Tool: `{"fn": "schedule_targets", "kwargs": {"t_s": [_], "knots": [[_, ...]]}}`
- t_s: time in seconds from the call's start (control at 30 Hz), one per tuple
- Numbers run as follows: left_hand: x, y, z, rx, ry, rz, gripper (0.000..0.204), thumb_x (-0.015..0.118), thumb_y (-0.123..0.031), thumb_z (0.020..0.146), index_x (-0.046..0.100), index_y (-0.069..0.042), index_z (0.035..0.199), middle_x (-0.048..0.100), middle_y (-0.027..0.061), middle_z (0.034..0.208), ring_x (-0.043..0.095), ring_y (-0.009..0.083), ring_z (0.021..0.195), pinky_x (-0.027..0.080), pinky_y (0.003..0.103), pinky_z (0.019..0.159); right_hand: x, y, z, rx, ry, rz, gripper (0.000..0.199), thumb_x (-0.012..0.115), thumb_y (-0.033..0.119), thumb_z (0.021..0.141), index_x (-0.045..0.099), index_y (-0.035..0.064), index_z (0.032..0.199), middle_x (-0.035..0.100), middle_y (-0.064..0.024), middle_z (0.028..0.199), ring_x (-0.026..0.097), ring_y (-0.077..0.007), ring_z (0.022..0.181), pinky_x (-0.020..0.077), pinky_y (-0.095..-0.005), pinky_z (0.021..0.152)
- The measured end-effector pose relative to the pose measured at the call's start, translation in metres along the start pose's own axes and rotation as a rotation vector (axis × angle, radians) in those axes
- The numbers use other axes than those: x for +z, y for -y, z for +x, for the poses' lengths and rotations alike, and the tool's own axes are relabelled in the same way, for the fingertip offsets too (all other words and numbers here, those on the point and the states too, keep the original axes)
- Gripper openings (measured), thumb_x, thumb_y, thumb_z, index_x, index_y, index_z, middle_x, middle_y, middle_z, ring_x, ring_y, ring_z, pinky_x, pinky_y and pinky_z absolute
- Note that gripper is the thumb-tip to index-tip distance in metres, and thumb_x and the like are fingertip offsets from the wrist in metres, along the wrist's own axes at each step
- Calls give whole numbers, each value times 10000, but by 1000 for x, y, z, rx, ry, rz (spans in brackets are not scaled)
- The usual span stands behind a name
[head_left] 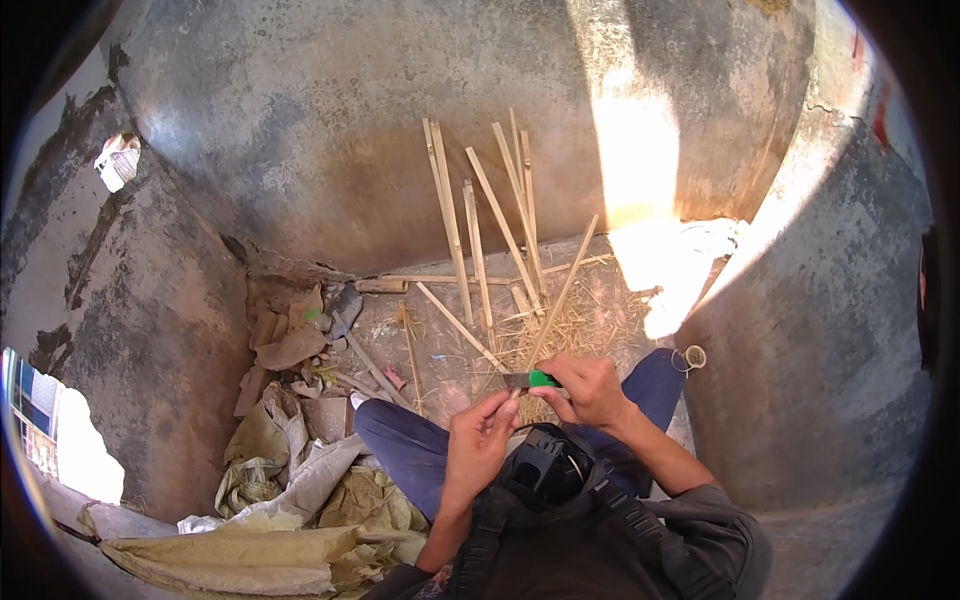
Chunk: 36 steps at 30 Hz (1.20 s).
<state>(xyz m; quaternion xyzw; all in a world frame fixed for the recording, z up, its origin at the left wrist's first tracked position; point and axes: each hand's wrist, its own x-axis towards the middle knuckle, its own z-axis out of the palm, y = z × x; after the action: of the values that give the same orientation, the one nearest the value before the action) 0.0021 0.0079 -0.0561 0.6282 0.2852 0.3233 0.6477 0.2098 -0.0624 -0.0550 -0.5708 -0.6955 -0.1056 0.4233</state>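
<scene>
My right hand (583,387) is closed round the green handle of a knife (517,380), its short dark blade pointing left. The blade lies across a long pale bamboo strip (566,290). Between its thumb and fingers, my left hand (480,437) pinches the near end of that strip just below the blade. From there the strip slants away, up and to the right. Several more bamboo strips (500,215) stand ahead, their tops toward the far wall, and a shorter strip (460,325) slants toward the knife from the left.
Thin shavings (600,315) litter the floor before me. At left lie crumpled sacks (330,480), broken pieces and scraps (290,345). Worn concrete walls (400,90) stand close around. A small round container (694,356) is by my right knee. A black device (548,465) hangs at my chest.
</scene>
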Motion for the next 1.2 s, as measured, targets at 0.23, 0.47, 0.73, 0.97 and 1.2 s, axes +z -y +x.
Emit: {"fn": "schedule_targets", "kwargs": {"t_s": [0.23,0.47,0.73,0.97,1.2], "knots": [[4,-8,0,71,6,49,281,637,-149,1116,750,14,1316,617,-23,807,516,27,719,419,214,622,-10,-11,8,-45,2,-90,259,794,302,961,733,58,1020,692,-75,799,709,-278,657,543,-384,570],[-2,-5,-10,-35,37,110,293,610,-141,1127,743,32,1322,558,-65,812,456,2,715,341,199,595,-33,-64,25,115,-228,-216,249,739,307,1025,737,60,1051,747,-95,875,731,-267,668,546,-373,565],[-3,0,-14,-22,15,155,280,609,-140,1122,756,15,1304,516,-78,763,427,2,679,331,208,581,-47,-90,46,161,-358,-214,234,706,244,1052,734,14,1087,755,-155,881,751,-290,705,562,-369,610],[-27,20,-26,-72,44,106,328,560,-187,1153,726,31,1334,504,-76,777,415,2,648,335,203,565,-78,-134,37,531,-452,-122,305,609,264,1117,710,-22,1092,580,-99,662,525,-157,585,412,-361,563],[-16,0,-3,-3,36,138,336,527,-183,1169,715,30,1348,525,-56,774,419,4,632,327,213,548,-15,-48,11,162,-156,-9,253,714,283,1041,719,32,1065,703,-116,833,705,-271,664,531,-384,588]]}}
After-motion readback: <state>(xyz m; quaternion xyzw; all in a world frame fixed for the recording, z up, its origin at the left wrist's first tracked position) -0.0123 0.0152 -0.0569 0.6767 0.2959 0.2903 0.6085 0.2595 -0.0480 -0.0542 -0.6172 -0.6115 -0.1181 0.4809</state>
